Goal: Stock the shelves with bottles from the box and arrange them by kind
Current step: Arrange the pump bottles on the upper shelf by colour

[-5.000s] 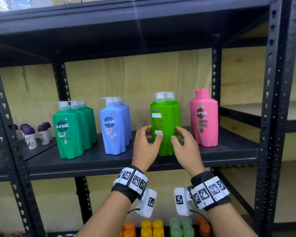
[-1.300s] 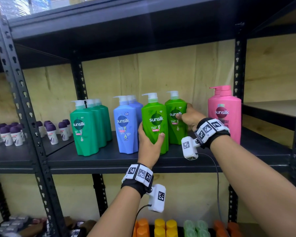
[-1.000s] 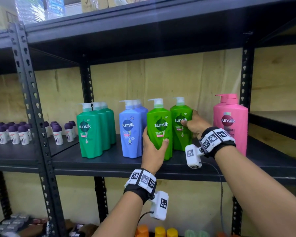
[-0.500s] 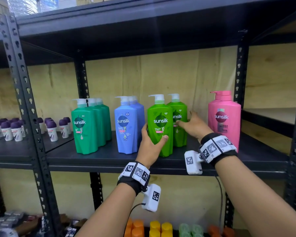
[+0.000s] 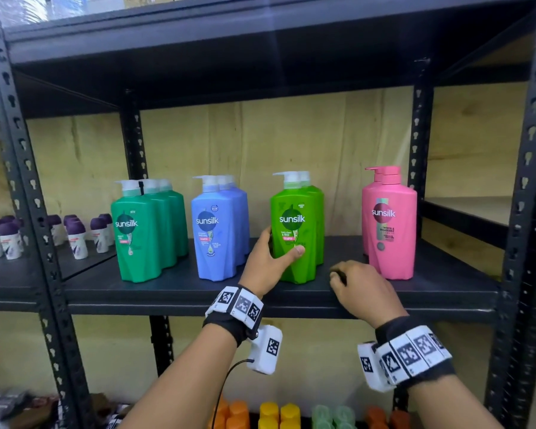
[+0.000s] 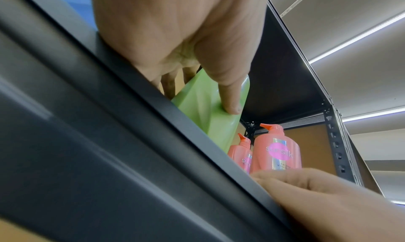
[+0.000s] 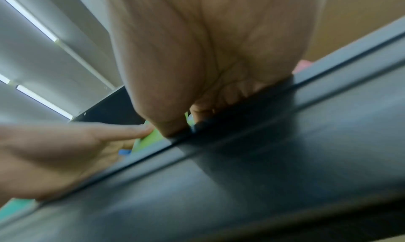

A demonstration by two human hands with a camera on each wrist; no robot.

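Note:
Four kinds of pump bottle stand in rows on the black shelf (image 5: 430, 283): dark green bottles (image 5: 146, 233), blue bottles (image 5: 217, 233), light green bottles (image 5: 304, 212) and pink bottles (image 5: 387, 224). My left hand (image 5: 276, 252) grips the front light green bottle low down, thumb on its face and fingers round its left side. The left wrist view shows the same grip, my left hand (image 6: 197, 93) on the light green bottle (image 6: 203, 114). My right hand (image 5: 359, 289) lies on the shelf's front edge between the light green and pink rows, fingers curled under, holding nothing.
Small purple-capped roll-on bottles (image 5: 75, 236) fill the neighbouring shelf at left. Orange, yellow and pale green caps (image 5: 279, 413) show on the level below. Black uprights (image 5: 526, 212) frame the bay and another shelf board (image 5: 260, 41) hangs close above.
My right hand has let go of the rear light green bottle and drawn back to the shelf's front edge. My left hand keeps its hold on the front light green bottle.

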